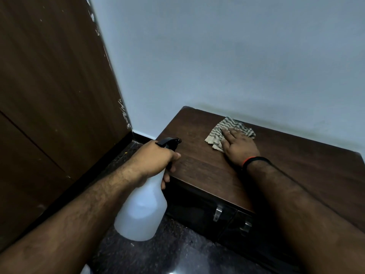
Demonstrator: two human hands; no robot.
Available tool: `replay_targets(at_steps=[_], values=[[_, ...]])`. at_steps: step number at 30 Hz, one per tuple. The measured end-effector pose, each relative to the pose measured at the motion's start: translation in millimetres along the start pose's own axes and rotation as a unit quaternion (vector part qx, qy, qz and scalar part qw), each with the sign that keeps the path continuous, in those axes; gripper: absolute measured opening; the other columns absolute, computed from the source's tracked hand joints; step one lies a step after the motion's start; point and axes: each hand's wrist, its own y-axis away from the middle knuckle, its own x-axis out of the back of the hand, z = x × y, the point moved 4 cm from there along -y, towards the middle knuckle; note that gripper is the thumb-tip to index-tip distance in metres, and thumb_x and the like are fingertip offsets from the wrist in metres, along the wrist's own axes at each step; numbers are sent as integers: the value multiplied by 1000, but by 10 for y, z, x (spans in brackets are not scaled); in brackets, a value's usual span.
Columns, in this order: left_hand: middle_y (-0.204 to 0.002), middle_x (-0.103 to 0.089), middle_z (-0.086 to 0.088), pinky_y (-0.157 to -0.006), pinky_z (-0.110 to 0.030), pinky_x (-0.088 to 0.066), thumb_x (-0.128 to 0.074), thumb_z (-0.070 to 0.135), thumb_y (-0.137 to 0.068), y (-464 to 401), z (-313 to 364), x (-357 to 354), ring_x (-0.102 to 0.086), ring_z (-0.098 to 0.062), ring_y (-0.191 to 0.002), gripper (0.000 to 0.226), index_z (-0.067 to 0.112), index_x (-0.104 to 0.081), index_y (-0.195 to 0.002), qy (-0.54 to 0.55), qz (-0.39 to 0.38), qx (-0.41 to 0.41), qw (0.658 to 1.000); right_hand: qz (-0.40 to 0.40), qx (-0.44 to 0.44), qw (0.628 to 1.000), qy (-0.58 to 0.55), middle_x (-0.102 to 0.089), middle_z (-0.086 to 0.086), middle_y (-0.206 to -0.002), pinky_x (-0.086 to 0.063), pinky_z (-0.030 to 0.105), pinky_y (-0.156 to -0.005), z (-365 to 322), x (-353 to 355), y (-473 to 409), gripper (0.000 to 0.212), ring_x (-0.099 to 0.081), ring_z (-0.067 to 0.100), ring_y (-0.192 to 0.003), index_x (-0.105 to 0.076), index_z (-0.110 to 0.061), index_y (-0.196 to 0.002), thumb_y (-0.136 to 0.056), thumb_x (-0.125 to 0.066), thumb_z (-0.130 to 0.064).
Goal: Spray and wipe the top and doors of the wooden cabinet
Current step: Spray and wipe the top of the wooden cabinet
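Note:
A low dark wooden cabinet stands against the white wall, its top facing me and its doors with two metal handles below the front edge. My left hand grips the neck of a white translucent spray bottle with a black trigger head, held just off the cabinet's left front corner. My right hand lies flat with straight fingers, pressing a striped cloth onto the back part of the cabinet top near the wall.
A tall dark wooden door or panel fills the left side. The floor is dark polished stone. A black skirting runs along the white wall behind the cabinet.

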Motion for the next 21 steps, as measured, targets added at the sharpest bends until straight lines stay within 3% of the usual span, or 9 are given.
replay_targets(at_steps=[3,6,13,17,21], values=[[-74,-66,-20,-49,-35,-51,-63,14,-100,54,-3,7,-55,-30,-48,9,6,-67,-101,-3,-4,2,1000,-18,16,1000,-3,-19,0,-167,-14,43,-125,63,38,31,55,-14,20,-154,-19,-32,-159,-107,-26,-46],[-70,-64,-20,-47,-34,-51,-63,15,-100,104,-23,8,-55,-30,-47,20,4,-66,-84,-19,0,9,1000,-8,13,1000,-4,-20,-1,-167,-15,45,-125,116,15,87,55,-14,20,-154,-19,-32,-159,-107,-25,-46],[-67,-64,-16,-48,-35,-52,-66,18,-99,244,-110,-17,-56,-27,-45,26,-1,-66,-82,-48,8,23,999,-12,-18,1000,1,-16,-3,-168,-12,44,-125,376,64,294,56,-10,19,-155,-15,-35,-159,-106,-22,-50],[-72,-67,-18,-48,-35,-52,-67,17,-98,301,-89,-119,-57,-29,-47,22,-5,-68,-93,-49,-5,8,999,3,-51,999,10,-16,-4,-168,-14,44,-125,630,158,534,57,-13,19,-154,-15,-36,-159,-105,-21,-52],[-65,-64,-17,-46,-34,-51,-68,16,-97,370,-28,-329,-57,-29,-46,23,-1,-65,-82,-67,-33,-2,997,4,-115,993,23,-18,-6,-167,-13,45,-121,930,317,864,57,-18,17,-152,-20,-39,-157,-102,-26,-52]])
